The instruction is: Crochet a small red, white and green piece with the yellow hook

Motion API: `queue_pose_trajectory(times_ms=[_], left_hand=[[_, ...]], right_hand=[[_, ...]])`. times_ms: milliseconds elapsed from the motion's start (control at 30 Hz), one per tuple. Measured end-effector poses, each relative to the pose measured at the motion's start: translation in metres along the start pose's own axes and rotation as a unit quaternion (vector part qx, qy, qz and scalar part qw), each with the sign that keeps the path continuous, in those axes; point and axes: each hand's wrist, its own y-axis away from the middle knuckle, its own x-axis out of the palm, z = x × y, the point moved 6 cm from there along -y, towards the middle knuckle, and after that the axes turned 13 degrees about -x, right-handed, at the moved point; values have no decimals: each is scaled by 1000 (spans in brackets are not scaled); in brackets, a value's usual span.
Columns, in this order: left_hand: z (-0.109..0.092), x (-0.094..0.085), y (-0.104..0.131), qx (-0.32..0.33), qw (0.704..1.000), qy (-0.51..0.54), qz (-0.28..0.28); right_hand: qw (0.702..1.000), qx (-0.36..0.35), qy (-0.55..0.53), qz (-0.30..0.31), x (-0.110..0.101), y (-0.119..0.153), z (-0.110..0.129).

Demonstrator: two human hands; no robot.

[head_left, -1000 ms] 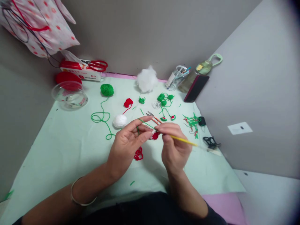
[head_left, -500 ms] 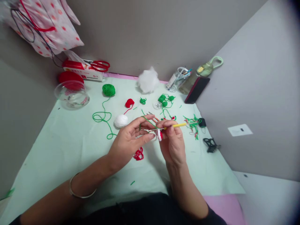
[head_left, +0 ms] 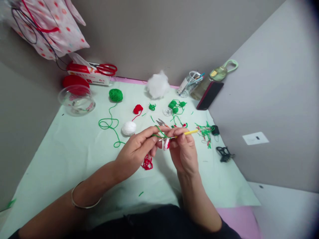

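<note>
Your right hand [head_left: 184,151] pinches the hook [head_left: 190,132]; beside it, green yarn [head_left: 161,132] meets your left hand [head_left: 133,151], grip unclear.

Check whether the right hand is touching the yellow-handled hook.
Touching. The head view shows the right hand pinching the yellow-handled hook by its handle.

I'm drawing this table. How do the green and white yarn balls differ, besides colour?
The green yarn ball is nearer the wall; the white yarn ball is nearer the left hand. The green ball has a loopy strand trailing out; the white ball shows none clearly. Both are roundish and rest on the cloth.
</note>
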Motion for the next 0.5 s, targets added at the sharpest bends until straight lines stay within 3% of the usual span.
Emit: queue_pose_trajectory(times_ms=[367,500], left_hand=[[-2,-5,-1,23,998,-34,-48],[-7,-9,-1,68,991,-76,-84]], right_hand=[[998,-8,15,67,10,3,3],[995,13,-9,96,13,6,2]])
